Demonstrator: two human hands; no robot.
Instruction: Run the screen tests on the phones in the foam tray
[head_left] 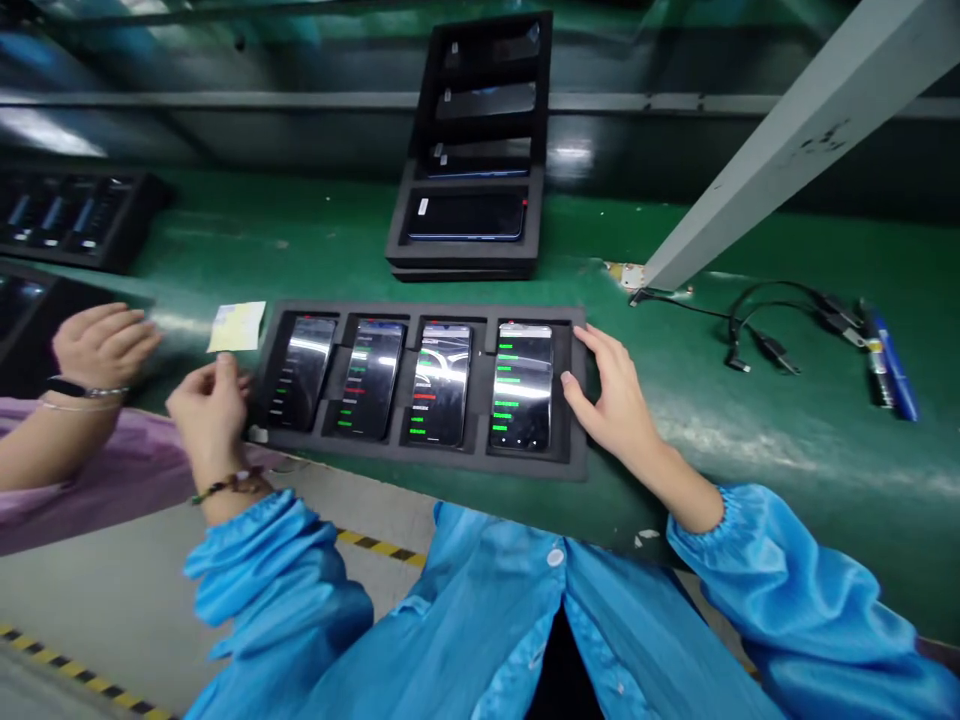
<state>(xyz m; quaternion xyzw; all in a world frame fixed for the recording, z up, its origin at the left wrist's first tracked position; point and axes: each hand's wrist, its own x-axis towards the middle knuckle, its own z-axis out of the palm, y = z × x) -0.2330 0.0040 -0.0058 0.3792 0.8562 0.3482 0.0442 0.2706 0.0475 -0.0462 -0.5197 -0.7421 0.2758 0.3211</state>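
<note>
A dark foam tray [457,456] lies lengthwise before me, with several phones in its slots. The rightmost phone [521,390] shows rows of green text; another phone [440,385] beside it has white, red and green lines. At the tray's right end, my right hand [619,400] grips the rim, thumb on top and fingers along the edge. My left hand [214,410] is closed by the left end, thumb up; whether it touches the tray or holds something small is unclear. Just above that thumb is a pale yellow paper note [237,327].
Stacked foam trays with phones [465,250] stand behind. More phone trays [124,240] are at far left, near another person's hand [101,345]. A grey post [750,170] rises at right, with black cables [776,310] and a blue pen [892,365] beyond it.
</note>
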